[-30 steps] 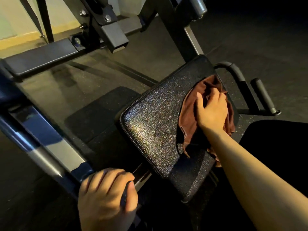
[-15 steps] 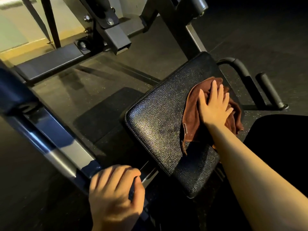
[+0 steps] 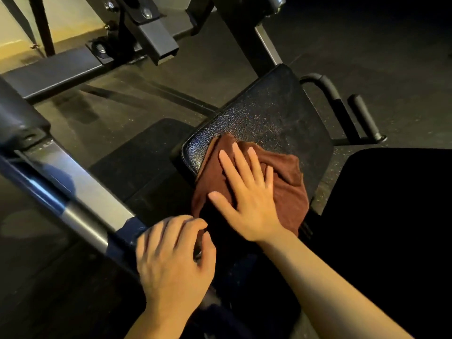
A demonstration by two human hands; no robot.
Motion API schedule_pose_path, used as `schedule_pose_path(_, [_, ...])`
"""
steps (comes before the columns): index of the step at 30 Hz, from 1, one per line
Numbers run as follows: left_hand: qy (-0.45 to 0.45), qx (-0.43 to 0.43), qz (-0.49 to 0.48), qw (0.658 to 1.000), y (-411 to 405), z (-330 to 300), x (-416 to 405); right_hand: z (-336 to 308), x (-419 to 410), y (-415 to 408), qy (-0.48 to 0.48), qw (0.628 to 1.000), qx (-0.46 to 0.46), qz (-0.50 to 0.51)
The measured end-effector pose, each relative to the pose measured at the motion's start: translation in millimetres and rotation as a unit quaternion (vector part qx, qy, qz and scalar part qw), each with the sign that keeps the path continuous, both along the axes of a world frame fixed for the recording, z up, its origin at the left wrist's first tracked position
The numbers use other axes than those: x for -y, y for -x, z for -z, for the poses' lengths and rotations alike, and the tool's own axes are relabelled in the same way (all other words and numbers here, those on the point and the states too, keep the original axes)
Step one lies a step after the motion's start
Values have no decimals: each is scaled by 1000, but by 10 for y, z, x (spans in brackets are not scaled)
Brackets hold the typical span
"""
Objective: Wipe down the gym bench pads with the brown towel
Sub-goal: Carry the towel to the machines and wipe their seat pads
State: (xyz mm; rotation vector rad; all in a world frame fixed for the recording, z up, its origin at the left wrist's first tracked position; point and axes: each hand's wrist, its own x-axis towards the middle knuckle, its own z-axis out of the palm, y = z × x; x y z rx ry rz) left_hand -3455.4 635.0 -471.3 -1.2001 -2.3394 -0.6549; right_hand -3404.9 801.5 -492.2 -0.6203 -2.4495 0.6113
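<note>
Fingers [image 3: 244, 165] of the right hand [image 3: 247, 199] lie straight and spread wide, pressed flat on the brown towel [image 3: 288, 192], with the thumb stretched out toward the pad's left edge. That towel sits bunched under the palm and fingers, spilling out past the fingertips and to their right, and it covers the near left corner of the bench pad [image 3: 276, 118].

Largest in view is the gym machine frame [image 3: 80, 182], a blue and grey steel beam running diagonally from the left edge down toward the centre, with a dark cross member and square tube behind it at the top. The black textured bench pad lies tilted between the frame and a dark shape at the right edge; its far half is bare and glints in the light. Beside the pad's far right corner stands a curved black handle [image 3: 327, 91], and just beyond that a short padded grip [image 3: 364, 116].

Smallest, the left hand [image 3: 173, 263] has its fingers curled over the lower end of the blue frame beam, just beside the towel's near edge; whether it touches the towel cannot be told.
</note>
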Motion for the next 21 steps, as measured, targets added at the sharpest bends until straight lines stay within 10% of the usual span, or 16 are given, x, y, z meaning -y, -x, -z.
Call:
schedule_pose_path(9, [-48,-40,10,998,17,60,-31,543,-1260,-432,146,952,88,255])
schedule_pose_path(21, [-18,-5,4,1000,12,35,-18,331,74,-136,105,969,122,189])
